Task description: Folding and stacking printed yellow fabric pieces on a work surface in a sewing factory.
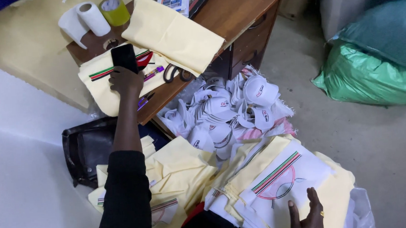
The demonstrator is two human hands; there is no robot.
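Note:
My left hand reaches up to the wooden desk and is closed around a black phone, which rests over a pale yellow shirt with striped trim. My right hand lies flat, fingers spread, on a folded white and yellow shirt with red, green and black stripes at the bottom right. A ring shows on one finger.
On the desk lie scissors, a folded yellow cloth, a paper roll and yellow-green tape. A heap of white caps sits below. A black bag is at left, green sacks at right.

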